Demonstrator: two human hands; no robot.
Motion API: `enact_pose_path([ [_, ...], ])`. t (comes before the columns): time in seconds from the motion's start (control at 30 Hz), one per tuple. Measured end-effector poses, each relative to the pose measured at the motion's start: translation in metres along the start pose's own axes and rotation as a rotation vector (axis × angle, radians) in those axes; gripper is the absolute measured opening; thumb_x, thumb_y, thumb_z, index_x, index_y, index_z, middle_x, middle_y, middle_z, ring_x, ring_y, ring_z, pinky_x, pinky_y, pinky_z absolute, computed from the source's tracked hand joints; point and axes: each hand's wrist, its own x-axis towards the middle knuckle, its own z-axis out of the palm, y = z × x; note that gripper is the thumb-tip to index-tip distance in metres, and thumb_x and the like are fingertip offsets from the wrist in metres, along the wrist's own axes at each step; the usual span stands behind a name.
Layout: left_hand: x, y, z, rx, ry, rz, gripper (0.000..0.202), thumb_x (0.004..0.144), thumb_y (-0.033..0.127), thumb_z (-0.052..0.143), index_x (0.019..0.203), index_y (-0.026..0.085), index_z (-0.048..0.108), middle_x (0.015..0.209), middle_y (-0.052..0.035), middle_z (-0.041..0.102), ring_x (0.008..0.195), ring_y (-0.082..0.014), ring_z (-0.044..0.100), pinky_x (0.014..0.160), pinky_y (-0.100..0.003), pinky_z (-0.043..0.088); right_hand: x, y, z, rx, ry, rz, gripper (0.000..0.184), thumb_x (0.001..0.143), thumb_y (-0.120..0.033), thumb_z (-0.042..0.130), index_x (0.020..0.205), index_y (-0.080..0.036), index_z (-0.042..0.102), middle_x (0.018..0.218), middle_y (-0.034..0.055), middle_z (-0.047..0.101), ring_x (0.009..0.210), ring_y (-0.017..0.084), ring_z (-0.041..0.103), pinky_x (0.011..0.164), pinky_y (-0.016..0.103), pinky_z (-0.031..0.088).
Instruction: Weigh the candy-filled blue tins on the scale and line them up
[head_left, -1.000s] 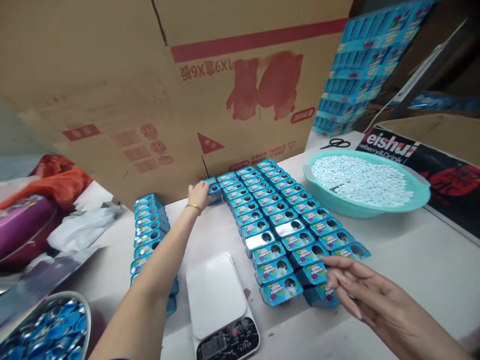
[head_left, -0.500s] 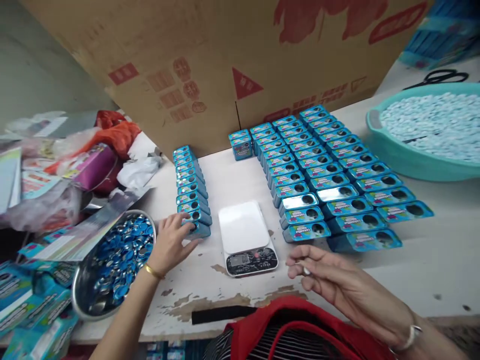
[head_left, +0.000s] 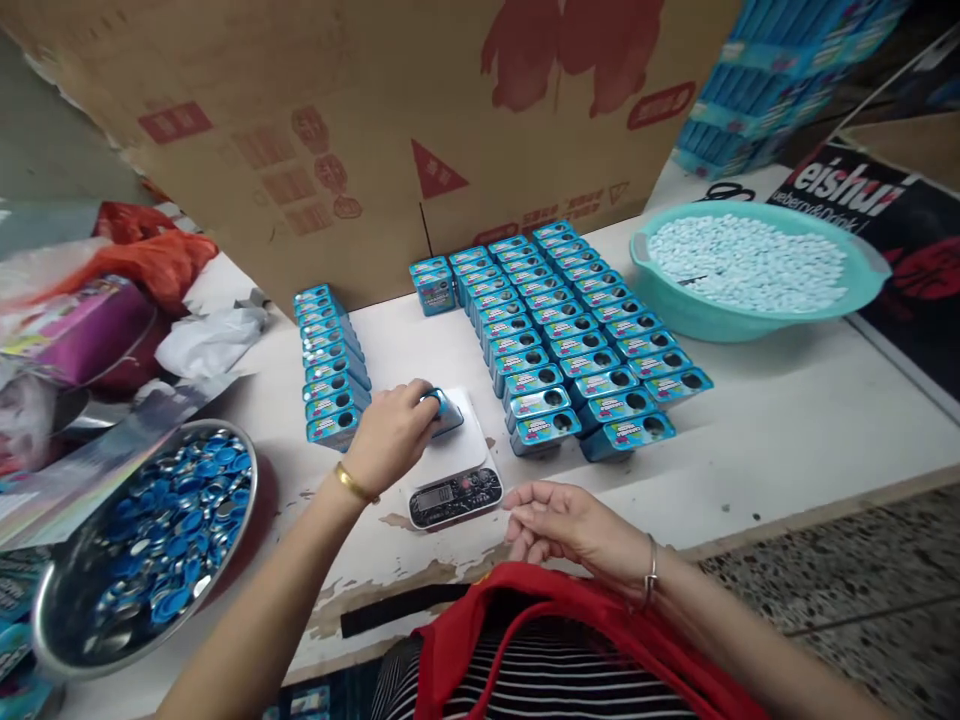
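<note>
My left hand (head_left: 395,432) is closed on a blue tin (head_left: 450,414), at the white kitchen scale (head_left: 471,450). Whether the tin rests on the scale's plate is hard to tell. My right hand (head_left: 571,524) is beside the scale's display, palm turned inward and fingers curled together. Anything between those fingertips is hidden. To the left of the scale stands a row of blue tins (head_left: 331,393). On its right, several rows of similar tins (head_left: 574,342) stand upright with round dark holes in their tops.
A turquoise basin (head_left: 720,322) of pale blue candies stands at the right. At the left, a metal bowl (head_left: 251,480) holds blue caps. A large cardboard box (head_left: 322,110) walls off the back. Plastic bags (head_left: 150,245) are heaped at the far left.
My left hand has taken the nearest tin from the left row and brought it right to the scale. My right hand, earlier holding a small white piece, stays near the scale. The view has shifted right.
</note>
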Motion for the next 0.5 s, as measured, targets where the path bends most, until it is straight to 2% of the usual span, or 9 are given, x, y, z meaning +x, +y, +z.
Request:
enact_pose_path([
  [0.1,0.018,0.002,0.009,0.016,-0.112,0.043,0.018,0.091,0.027,0.047,0.086,0.016,0.06,0.1,-0.0098,0.059,0.082,-0.019,0.057,0.071,-0.033,0.045,0.0,0.001,-0.006,-0.039,0.024,-0.033,0.039,0.07,-0.047,0.074,0.082,-0.014,0.056,0.065,0.0,0.064,0.052,0.008,0.06,0.047,0.018,0.041],
  [0.17,0.02,-0.001,0.009,-0.019,-0.126,0.044,0.017,0.09,0.028,0.048,0.089,0.016,0.06,0.098,-0.0093,0.059,0.083,-0.0194,0.057,0.072,-0.033,0.046,-0.001,0.0,-0.01,-0.09,0.037,-0.039,0.038,0.071,-0.047,0.072,0.078,-0.013,0.057,0.064,0.0017,0.065,0.051,0.006,0.056,0.049,0.018,0.041],
  [0.23,0.015,-0.004,0.006,-0.088,-0.063,0.04,0.02,0.09,0.034,0.05,0.098,0.017,0.058,0.104,-0.0096,0.059,0.091,-0.0214,0.058,0.078,-0.035,0.047,-0.004,-0.004,-0.013,-0.148,0.035,-0.021,0.036,0.071,-0.044,0.073,0.083,-0.012,0.06,0.068,0.0033,0.068,0.052,0.006,0.056,0.053,0.02,0.044],
  [0.33,-0.004,-0.012,-0.004,-0.209,0.105,-0.011,0.032,0.09,0.04,0.051,0.111,0.016,0.053,0.112,-0.0101,0.058,0.101,-0.0228,0.056,0.086,-0.036,0.046,-0.005,-0.012,-0.012,-0.208,0.03,-0.003,0.037,0.072,-0.044,0.073,0.086,-0.013,0.06,0.074,0.0038,0.069,0.055,0.007,0.06,0.054,0.021,0.046],
  [0.43,-0.034,-0.019,-0.011,-0.318,0.244,-0.158,0.028,0.09,0.037,0.051,0.109,0.017,0.054,0.101,-0.0067,0.062,0.095,-0.0189,0.059,0.084,-0.033,0.047,-0.003,-0.021,-0.008,-0.247,0.011,0.002,0.036,0.075,-0.048,0.068,0.081,-0.014,0.055,0.072,0.0023,0.067,0.053,0.01,0.063,0.044,0.019,0.044],
  [0.5,-0.057,-0.022,-0.009,-0.375,0.289,-0.258,0.022,0.09,0.035,0.052,0.103,0.018,0.057,0.094,-0.0045,0.063,0.088,-0.0163,0.06,0.081,-0.03,0.048,-0.001,-0.026,-0.006,-0.279,-0.031,0.015,0.036,0.078,-0.05,0.064,0.079,-0.016,0.051,0.068,0.001,0.066,0.045,0.008,0.06,0.037,0.017,0.038],
])
